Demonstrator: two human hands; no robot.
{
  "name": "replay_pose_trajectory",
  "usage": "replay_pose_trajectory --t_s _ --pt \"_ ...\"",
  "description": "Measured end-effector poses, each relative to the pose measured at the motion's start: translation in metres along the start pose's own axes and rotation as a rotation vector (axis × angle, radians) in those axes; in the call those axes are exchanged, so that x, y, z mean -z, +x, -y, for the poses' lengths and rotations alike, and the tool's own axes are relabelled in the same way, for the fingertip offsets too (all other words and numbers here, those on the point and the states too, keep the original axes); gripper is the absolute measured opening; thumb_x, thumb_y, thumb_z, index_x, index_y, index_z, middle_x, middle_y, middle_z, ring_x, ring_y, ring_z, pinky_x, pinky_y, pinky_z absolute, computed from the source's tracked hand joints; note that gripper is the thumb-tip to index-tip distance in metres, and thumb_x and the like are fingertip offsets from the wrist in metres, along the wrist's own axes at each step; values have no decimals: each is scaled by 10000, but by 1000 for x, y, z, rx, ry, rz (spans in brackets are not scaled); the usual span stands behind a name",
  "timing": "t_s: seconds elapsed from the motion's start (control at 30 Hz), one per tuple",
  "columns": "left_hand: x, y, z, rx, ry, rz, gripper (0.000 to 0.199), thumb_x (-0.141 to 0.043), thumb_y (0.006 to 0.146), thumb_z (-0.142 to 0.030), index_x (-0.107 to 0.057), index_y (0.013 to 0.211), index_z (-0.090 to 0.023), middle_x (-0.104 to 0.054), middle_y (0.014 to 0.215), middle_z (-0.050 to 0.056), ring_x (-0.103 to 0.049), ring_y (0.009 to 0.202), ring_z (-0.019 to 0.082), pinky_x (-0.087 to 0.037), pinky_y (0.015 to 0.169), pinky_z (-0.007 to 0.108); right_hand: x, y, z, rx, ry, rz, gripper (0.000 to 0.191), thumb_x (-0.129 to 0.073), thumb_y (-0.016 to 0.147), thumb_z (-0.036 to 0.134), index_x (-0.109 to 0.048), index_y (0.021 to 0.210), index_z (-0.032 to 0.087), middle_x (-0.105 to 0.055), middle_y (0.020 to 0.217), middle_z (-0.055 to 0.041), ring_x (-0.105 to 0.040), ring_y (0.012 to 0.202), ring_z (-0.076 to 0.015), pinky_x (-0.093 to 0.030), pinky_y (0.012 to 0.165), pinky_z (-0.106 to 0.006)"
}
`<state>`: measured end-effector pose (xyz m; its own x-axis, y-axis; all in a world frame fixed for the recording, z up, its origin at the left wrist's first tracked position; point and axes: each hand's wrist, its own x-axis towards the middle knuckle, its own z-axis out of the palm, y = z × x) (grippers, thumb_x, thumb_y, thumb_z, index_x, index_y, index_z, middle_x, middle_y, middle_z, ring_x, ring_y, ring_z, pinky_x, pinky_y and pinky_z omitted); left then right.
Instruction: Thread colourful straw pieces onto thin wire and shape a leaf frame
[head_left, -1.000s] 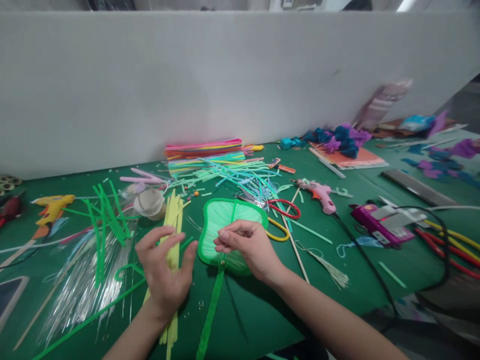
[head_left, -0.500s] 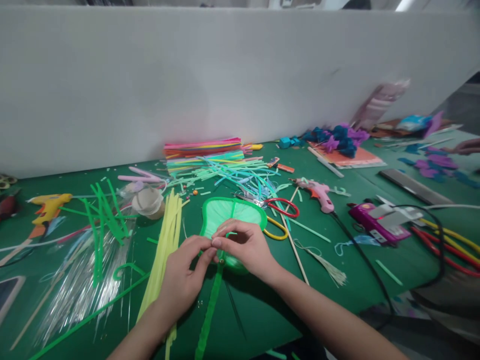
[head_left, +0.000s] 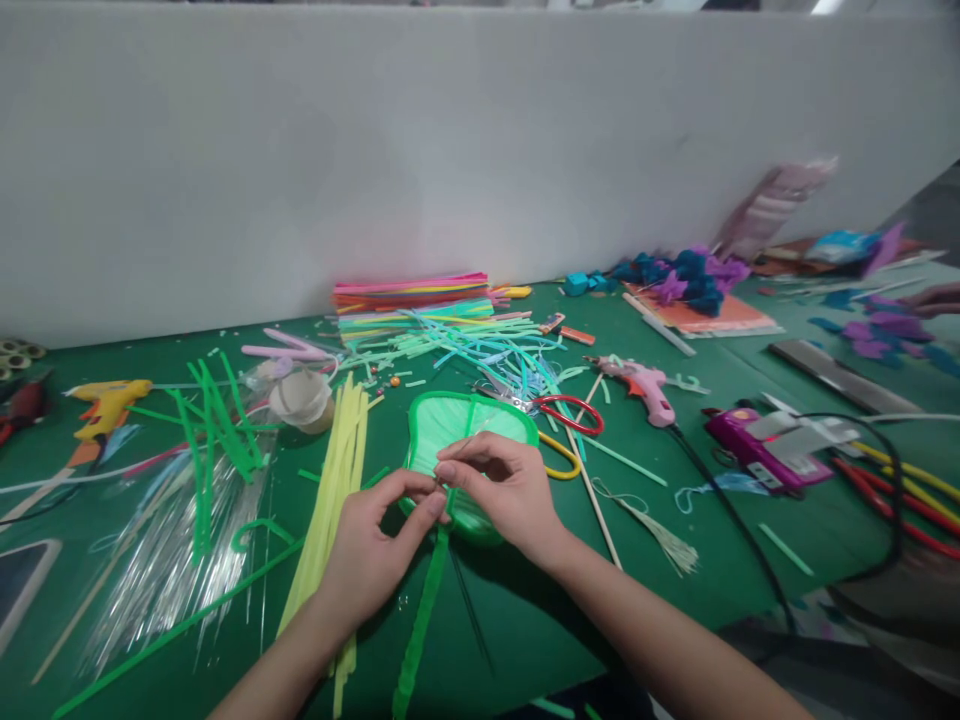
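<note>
A green leaf-shaped fan [head_left: 441, 425] with a fuzzy green handle [head_left: 421, 625] lies in front of me, its handle pointing toward me. Over the fan's lower part, where the handle joins, my left hand [head_left: 379, 545] and my right hand [head_left: 510, 490] meet. Both are closed, thumb and fingertips pinched together. Whatever is between the fingertips is too small and too covered to make out. Just beyond the fan lie scissors [head_left: 564, 412] with one red and one yellow handle loop. Yellow fuzzy strips [head_left: 330, 500] run beside my left hand.
A yellow glue gun [head_left: 105, 405] and clear plastic strips [head_left: 180, 560] are at left, near a paper-lined cup [head_left: 301, 400]. On the right are a pink glue gun [head_left: 645, 390], a purple power strip [head_left: 765, 450] and a tassel [head_left: 667, 540]. Another person's hand [head_left: 937, 300] shows far right.
The view has shifted slightly, so most things sit a little farther right. My fingertips remain pinched together over the fan's base, with small finger movements only.
</note>
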<state>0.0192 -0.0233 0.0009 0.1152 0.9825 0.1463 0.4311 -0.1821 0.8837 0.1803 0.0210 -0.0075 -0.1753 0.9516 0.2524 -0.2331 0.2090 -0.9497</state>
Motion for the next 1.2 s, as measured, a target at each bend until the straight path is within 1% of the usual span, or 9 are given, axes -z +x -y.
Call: replay_pose_trajectory --t_s 0.1,0.23,0.4,0.57,0.67,0.83,0.93,1.07,1.2 --pt "-2 1 -1 66 -2 2 218 -577 936 -392 -684 850 -222 -684 659 -14 -650 680 160 -460 643 236 0 0 -2 32 -104 5 57 -779 761 242 -740 744 205 -768 800 -34 -718 736 -160 -574 658 -247" --pt "-2 0 0 78 -42 15 222 -557 946 -398 -676 924 -212 -646 617 -28 -615 585 137 -451 576 223 0 0 -3 85 -210 2 38 -757 782 234 -738 761 208 -768 812 -36 -713 759 -160 -557 659 -243" --pt "0 0 0 88 -66 28 228 -569 940 -395 -672 881 -200 -637 596 -28 -601 541 123 -449 555 215 -2 1 -1 79 -154 -20 96 -765 768 240 -691 720 202 -753 813 -32 -706 745 -151 -559 645 -232" --pt "-1 2 -2 121 -189 68 242 -566 941 -404 -654 866 -190 -690 669 -7 -667 627 140 -512 637 230 -1 1 -1 65 -112 5 90 -756 767 231 -689 718 195 -744 791 -24 -703 721 -141 -567 643 -228" --pt "-2 4 -3 145 -227 60 241 -568 941 -401 -647 858 -188 -681 634 -24 -643 540 123 -507 580 222 -1 1 -1 96 -166 -5 49 -748 774 224 -719 745 196 -759 809 -31 -713 750 -149 -561 638 -226" --pt "0 4 -4 70 -108 17 231 -567 948 -376 -648 826 -198 -693 624 -34 -662 568 120 -515 591 205 -3 1 2 176 -236 -109 61 -761 763 206 -723 716 209 -772 806 -32 -720 752 -162 -569 638 -246" --pt "1 5 -3 15 -11 -7 204 -566 951 -351 -658 842 -205 -718 652 -31 -692 626 129 -521 616 201 -3 1 3 166 -207 -139 73 -773 750 192 -722 701 213 -767 779 -24 -716 728 -158 -567 632 -244" --pt "1 8 -3 -56 26 -44 135 -592 938 -322 -676 952 -218 -762 764 -24 -730 717 136 -538 645 192 -2 0 2 115 -97 -87 70 -800 725 187 -738 705 212 -757 728 -15 -700 660 -147 -561 603 -237" --pt "3 8 -3 -179 90 -80 110 -586 947 -258 -689 965 -223 -732 697 -51 -702 611 103 -511 573 160 -1 -2 1 125 -53 -26 37 -796 746 193 -767 753 215 -762 733 -30 -703 662 -155 -565 619 -254"
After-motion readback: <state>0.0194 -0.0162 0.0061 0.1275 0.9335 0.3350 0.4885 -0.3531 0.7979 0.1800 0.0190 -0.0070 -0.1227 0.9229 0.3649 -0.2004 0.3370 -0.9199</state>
